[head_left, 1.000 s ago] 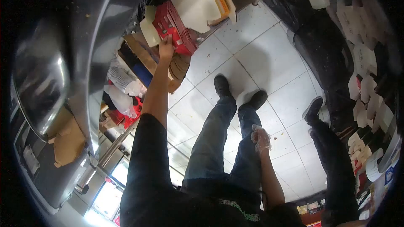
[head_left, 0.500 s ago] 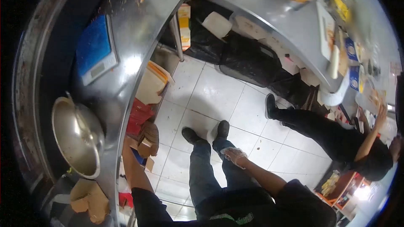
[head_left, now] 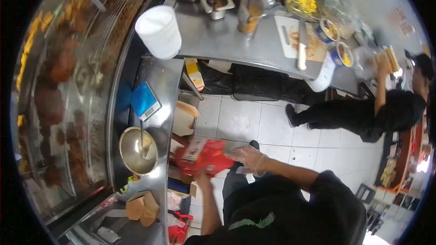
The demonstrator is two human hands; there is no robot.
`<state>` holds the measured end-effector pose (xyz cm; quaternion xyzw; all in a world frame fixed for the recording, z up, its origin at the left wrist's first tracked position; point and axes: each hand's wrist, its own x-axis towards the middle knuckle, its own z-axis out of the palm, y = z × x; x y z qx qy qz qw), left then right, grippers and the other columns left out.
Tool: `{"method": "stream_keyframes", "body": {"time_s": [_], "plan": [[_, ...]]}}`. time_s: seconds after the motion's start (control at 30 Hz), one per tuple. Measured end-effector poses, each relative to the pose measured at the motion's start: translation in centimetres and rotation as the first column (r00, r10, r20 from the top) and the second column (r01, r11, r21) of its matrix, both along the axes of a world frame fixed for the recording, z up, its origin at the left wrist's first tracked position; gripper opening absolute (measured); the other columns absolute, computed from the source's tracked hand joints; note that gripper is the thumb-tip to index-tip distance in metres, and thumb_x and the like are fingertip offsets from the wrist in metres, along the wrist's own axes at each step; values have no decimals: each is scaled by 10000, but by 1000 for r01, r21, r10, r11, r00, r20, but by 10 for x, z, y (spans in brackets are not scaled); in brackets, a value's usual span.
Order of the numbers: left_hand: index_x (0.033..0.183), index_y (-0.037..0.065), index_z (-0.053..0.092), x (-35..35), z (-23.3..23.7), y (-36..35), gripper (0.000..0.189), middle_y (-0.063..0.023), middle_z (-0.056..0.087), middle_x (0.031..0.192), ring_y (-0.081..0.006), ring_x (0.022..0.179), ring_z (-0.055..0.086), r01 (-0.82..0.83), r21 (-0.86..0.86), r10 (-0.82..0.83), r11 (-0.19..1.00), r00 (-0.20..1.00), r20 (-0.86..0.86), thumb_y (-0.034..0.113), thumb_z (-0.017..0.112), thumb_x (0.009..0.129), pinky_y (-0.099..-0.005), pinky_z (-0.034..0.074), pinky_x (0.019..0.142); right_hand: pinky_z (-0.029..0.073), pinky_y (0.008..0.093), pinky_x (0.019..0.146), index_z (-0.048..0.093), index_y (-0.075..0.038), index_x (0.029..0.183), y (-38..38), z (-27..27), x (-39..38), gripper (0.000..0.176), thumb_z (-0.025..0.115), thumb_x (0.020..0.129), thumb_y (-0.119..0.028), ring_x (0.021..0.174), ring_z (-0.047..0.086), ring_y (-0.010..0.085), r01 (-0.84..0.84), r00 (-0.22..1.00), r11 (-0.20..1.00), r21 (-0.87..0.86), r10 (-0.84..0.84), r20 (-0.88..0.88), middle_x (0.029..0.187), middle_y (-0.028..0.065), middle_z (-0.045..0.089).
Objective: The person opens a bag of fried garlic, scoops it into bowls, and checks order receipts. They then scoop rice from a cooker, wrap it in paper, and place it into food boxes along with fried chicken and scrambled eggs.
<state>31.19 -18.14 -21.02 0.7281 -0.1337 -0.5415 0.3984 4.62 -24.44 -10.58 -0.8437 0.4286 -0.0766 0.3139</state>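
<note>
A red paper bag with a pale printed panel is held in front of my body, blurred by motion. My left hand, bare, is closed on its lower edge. My right hand, in a clear plastic glove, has its fingers at the bag's right end and appears to pinch it; the fingertips are partly blurred. Left of the bag, on the steel counter, stand a metal bowl with a utensil in it and a blue-topped scale.
White tubs stand stacked at the counter corner. A knife lies on a white cutting board. A co-worker in black stands at the right, hands raised over the back counter. A glass food display runs along the left.
My left hand has come up from the shelf below the counter with the red paper bag. My right hand has moved to the bag. The view has shifted, showing more of the display and back counter.
</note>
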Motion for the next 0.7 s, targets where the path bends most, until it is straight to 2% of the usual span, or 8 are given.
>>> {"method": "stream_keyframes", "body": {"time_s": [0.1,0.23,0.3,0.37,0.4,0.47,0.6,0.7], "plan": [[1045,51,593,-90,128,-31,207,-89,647,941,-212,839,634,-335,36,287,942,743,-604,175,543,887,-362,540,771,404,442,949,507,-232,1317,-12,64,-13,609,683,740,-308,1151,498,278,-85,991,958,-275,110,75,1317,70,468],[1283,20,459,-112,210,-83,419,-127,557,1209,-251,1073,562,40,-92,-96,995,649,-755,224,521,923,-400,499,869,490,370,835,596,-219,1226,-36,122,-69,559,691,679,-152,1027,588,236,79,983,791,-607,40,181,1133,37,596],[1351,15,391,-118,245,-105,493,-144,533,1243,-259,1096,542,212,-463,-481,861,636,-604,269,489,941,-388,491,875,524,336,746,632,-203,1173,-52,169,-102,467,663,712,-134,911,635,236,185,973,684,-706,-28,227,1036,20,645],[1429,11,281,-126,298,-140,606,-168,497,1280,-256,1093,534,418,-700,-704,579,689,-172,363,434,961,-372,471,884,532,349,738,626,-137,1160,-68,212,-140,450,671,719,-62,875,649,239,340,918,645,-684,-70,390,1040,65,654],[1427,2,273,-126,296,-157,654,-176,472,1300,-246,1141,503,420,-820,-613,390,782,109,414,442,948,-389,421,943,532,339,762,616,-111,1146,-71,221,-160,429,684,726,-51,891,658,242,475,859,632,-613,-183,478,1077,95,652],[1436,1,234,-147,310,-198,715,-175,422,1346,-249,1209,445,485,-805,-245,342,873,422,433,483,924,-401,347,1016,524,323,798,607,-77,1129,-74,239,-194,398,710,746,-46,917,658,235,695,692,567,-443,-360,625,1105,134,648],[1426,10,227,-184,262,-260,804,-139,347,1400,-279,1278,377,377,-830,-824,411,542,-162,466,579,865,-412,307,1055,494,301,835,611,-57,1127,-95,223,-243,407,752,745,-67,950,625,195,874,374,472,-117,-499,781,1074,134,642],[1421,40,238,-234,225,-276,742,-114,362,1407,-296,1285,374,362,-654,-713,664,571,-407,505,496,904,-485,328,1040,490,317,836,613,-63,1142,-116,196,-282,441,762,728,-59,963,614,212,867,342,498,3,-600,723,1096,125,618]]}}
